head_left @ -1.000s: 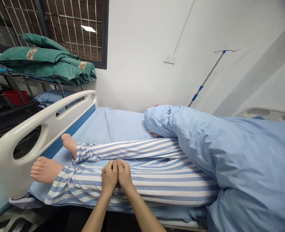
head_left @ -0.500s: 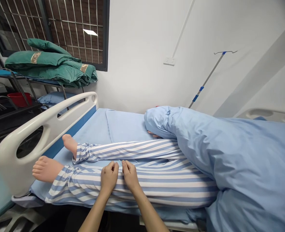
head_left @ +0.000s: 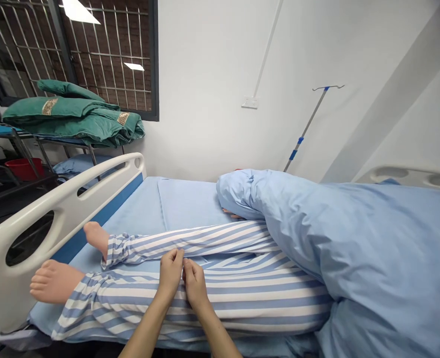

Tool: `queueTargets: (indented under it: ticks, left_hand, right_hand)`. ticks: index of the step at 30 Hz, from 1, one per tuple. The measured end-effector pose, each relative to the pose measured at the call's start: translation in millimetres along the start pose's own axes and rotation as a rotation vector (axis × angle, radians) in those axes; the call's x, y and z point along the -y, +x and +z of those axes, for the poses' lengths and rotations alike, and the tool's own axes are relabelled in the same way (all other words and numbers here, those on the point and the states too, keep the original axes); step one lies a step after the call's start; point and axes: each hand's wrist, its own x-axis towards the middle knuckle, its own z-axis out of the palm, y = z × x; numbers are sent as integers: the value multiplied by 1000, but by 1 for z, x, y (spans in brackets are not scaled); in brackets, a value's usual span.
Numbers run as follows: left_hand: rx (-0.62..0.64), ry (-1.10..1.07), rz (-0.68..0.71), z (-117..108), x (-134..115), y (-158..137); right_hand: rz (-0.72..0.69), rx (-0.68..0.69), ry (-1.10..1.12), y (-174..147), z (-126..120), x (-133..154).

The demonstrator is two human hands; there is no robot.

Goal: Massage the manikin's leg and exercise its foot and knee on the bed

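Blue-and-white striped trousers (head_left: 257,296) clothe a manikin (head_left: 55,282) laid on the hospital bed (head_left: 190,199), feet by the footboard (head_left: 65,211). Over its nearer leg, I see the person's left hand (head_left: 170,272) and right hand (head_left: 195,284) close together, fingers curled in, nothing visible in their grasp. A pale-blue duvet (head_left: 354,233) covers the hips.

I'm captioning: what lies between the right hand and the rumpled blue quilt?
The head view shows blue and white striped trousers between the right hand and the quilt.
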Motion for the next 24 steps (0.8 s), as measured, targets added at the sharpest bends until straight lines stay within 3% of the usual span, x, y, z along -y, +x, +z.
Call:
queueTargets:
  ticks: [4, 9, 18, 24]
  left_hand:
    - [-67, -135, -95, 15, 5, 0]
    - [-69, 91, -23, 18, 22, -9]
    - [-58, 259, 12, 16, 18, -14]
    - [-23, 306, 27, 16, 15, -15]
  right_hand:
    - [17, -39, 65, 2, -2, 1]
    - [18, -54, 54, 2, -2, 0]
    - [44, -48, 57, 3, -1, -1]
    - [-41, 22, -162, 6, -21, 20]
